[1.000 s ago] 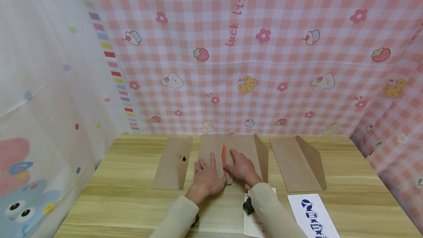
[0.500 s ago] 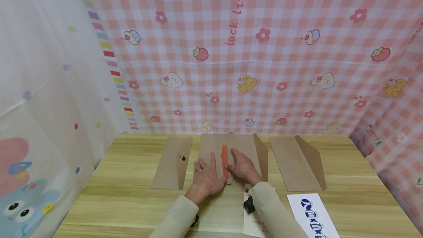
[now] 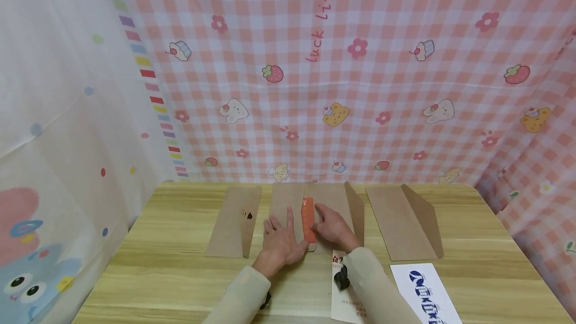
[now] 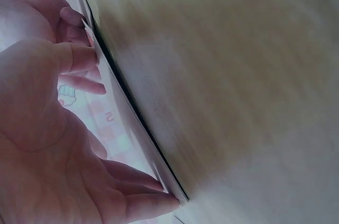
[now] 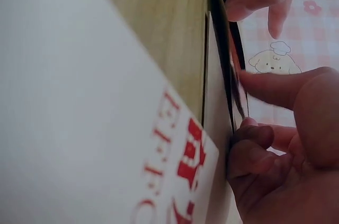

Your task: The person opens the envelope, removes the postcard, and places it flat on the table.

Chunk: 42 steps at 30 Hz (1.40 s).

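Observation:
My left hand (image 3: 282, 244) lies spread on a brown paper envelope (image 3: 288, 195), its thumb near the lower end of an orange printed card (image 3: 308, 214). The card sticks out at the envelope's right side, beside the open flap. With thumb and fingers my right hand (image 3: 334, 228) pinches the card's right edge; fingers hide part of that grip. Seen from the left wrist, the left fingertips (image 4: 153, 205) press on the paper. In the right wrist view, the right hand (image 5: 307, 123) has its index finger straight and other fingers curled.
Another brown envelope (image 3: 355, 209) lies partly beneath the right hand. More envelopes lie at the left (image 3: 227, 224) and the right (image 3: 396, 229). Near the front are a cream card with red lettering (image 3: 340, 304) and a white sheet with blue print (image 3: 425, 291).
The orange card has slid to the right, showing a wider strip and some print. My right hand has shifted slightly right with it; the left hand has stayed in place.

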Motion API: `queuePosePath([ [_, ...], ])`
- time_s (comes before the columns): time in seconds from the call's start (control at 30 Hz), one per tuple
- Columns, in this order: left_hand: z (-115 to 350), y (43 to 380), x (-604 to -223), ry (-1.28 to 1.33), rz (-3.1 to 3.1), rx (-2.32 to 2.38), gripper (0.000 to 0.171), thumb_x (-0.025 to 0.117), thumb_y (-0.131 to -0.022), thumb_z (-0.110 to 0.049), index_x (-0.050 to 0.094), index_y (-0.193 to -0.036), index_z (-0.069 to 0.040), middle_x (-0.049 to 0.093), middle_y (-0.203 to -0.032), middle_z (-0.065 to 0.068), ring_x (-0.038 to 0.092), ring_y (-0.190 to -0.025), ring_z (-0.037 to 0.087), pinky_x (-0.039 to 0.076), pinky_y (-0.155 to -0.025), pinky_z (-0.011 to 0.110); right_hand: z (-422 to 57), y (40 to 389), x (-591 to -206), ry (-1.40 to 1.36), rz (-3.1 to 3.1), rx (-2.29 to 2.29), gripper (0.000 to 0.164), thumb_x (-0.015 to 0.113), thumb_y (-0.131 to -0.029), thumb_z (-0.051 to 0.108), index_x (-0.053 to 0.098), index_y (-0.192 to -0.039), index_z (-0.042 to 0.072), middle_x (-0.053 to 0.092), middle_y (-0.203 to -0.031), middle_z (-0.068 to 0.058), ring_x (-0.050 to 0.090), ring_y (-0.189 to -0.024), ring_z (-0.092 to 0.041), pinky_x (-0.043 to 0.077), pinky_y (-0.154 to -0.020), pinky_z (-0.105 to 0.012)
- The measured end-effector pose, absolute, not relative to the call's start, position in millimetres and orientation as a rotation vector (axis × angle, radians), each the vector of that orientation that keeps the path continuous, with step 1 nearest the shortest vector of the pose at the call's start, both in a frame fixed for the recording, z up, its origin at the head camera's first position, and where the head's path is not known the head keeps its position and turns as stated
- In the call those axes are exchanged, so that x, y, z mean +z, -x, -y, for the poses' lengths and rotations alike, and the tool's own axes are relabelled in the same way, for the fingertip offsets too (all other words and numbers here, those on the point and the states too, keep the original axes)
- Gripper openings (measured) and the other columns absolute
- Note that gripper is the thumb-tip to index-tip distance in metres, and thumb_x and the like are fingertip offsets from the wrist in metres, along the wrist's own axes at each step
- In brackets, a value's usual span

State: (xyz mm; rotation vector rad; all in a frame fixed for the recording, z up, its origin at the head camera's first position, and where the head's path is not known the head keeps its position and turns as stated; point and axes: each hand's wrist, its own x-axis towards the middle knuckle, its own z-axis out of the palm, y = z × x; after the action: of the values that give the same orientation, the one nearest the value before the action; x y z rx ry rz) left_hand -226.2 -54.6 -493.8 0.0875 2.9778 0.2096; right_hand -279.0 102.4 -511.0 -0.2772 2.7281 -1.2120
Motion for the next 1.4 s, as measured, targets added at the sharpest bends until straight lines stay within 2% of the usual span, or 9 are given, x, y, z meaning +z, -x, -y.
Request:
queuePosePath([
  [0.23,53.8,224.9,-492.8,-0.089,-2.982,0.181,0.093,0.050,-0.094,-0.061,0.012,-0.160,-0.009,0.028,-0.149,0.042,0.034,-0.137,0.054,0.040,-0.110,0.048,-101.8,278.6,-509.6,0.251,-2.708,-1.213,0.069,0.073,-0.087,0.013,0.042,-0.146,-0.004,0.054,-0.139,-0.023,0.048,-0.132,-0.036,0.034,-0.112,-0.053],
  [0.33,54.2,224.8,-492.7,-0.090,-2.983,0.196,0.093,0.051,-0.093,-0.061,0.012,-0.160,-0.009,0.029,-0.149,0.042,0.034,-0.137,0.055,0.040,-0.109,0.049,-102.3,279.7,-510.4,0.255,-2.714,-1.207,0.069,0.073,-0.086,0.010,0.042,-0.146,-0.004,0.063,-0.115,-0.019,0.057,-0.111,-0.029,0.041,-0.106,-0.047],
  [0.47,55.0,225.0,-493.1,-0.088,-2.979,0.206,0.093,0.051,-0.093,-0.060,0.013,-0.160,-0.009,0.028,-0.149,0.042,0.034,-0.137,0.055,0.041,-0.109,0.051,-104.2,281.1,-511.0,0.248,-2.699,-1.219,0.069,0.071,-0.085,0.007,0.042,-0.147,-0.003,0.055,-0.079,-0.007,0.052,-0.074,-0.019,0.046,-0.074,-0.033],
  [0.67,55.2,224.4,-492.6,-0.087,-2.957,0.253,0.085,0.051,-0.094,-0.059,0.023,-0.158,-0.010,0.025,-0.150,0.042,0.030,-0.139,0.056,0.035,-0.113,0.052,-106.3,280.1,-508.5,0.242,-2.671,-1.265,0.068,0.070,-0.084,0.007,0.043,-0.146,-0.004,0.049,-0.072,-0.004,0.044,-0.064,-0.015,0.036,-0.058,-0.027],
  [0.83,54.9,223.7,-491.6,-0.086,-2.948,0.262,0.080,0.050,-0.094,-0.058,0.034,-0.155,-0.009,0.025,-0.151,0.042,0.028,-0.140,0.056,0.034,-0.114,0.051,-105.5,280.3,-509.0,0.219,-2.647,-1.290,0.066,0.070,-0.085,0.009,0.046,-0.146,0.002,0.050,-0.077,-0.006,0.045,-0.069,-0.018,0.037,-0.064,-0.030],
  [1.0,54.5,223.6,-492.2,-0.084,-2.947,0.237,0.079,0.049,-0.094,-0.059,0.035,-0.154,-0.009,0.025,-0.151,0.042,0.027,-0.140,0.056,0.033,-0.114,0.051,-103.9,280.2,-509.3,0.213,-2.614,-1.332,0.063,0.068,-0.087,0.010,0.048,-0.147,0.007,0.063,-0.104,-0.010,0.052,-0.089,-0.023,0.044,-0.084,-0.037],
  [1.23,53.7,223.2,-491.5,-0.087,-2.950,0.175,0.079,0.048,-0.094,-0.060,0.037,-0.154,-0.010,0.026,-0.151,0.041,0.029,-0.140,0.055,0.033,-0.114,0.050,-108.6,281.9,-511.3,0.173,-2.494,-1.484,0.065,0.068,-0.086,0.010,0.047,-0.147,0.005,0.046,-0.072,-0.005,0.042,-0.065,-0.018,0.039,-0.069,-0.030],
  [1.33,53.3,223.7,-491.8,-0.089,-2.951,0.140,0.079,0.048,-0.094,-0.061,0.037,-0.154,-0.010,0.028,-0.151,0.040,0.030,-0.139,0.055,0.033,-0.115,0.050,-109.8,281.4,-510.8,0.143,-2.464,-1.518,0.063,0.066,-0.087,0.010,0.047,-0.146,0.004,0.064,-0.101,-0.013,0.055,-0.088,-0.024,0.045,-0.089,-0.037],
  [1.4,53.0,224.2,-492.1,-0.092,-2.955,0.113,0.079,0.047,-0.094,-0.062,0.038,-0.153,-0.011,0.029,-0.151,0.039,0.032,-0.139,0.055,0.033,-0.115,0.049,-109.9,281.9,-511.3,0.133,-2.443,-1.545,0.061,0.065,-0.088,0.008,0.048,-0.146,0.003,0.061,-0.129,-0.018,0.056,-0.113,-0.030,0.042,-0.104,-0.045],
])
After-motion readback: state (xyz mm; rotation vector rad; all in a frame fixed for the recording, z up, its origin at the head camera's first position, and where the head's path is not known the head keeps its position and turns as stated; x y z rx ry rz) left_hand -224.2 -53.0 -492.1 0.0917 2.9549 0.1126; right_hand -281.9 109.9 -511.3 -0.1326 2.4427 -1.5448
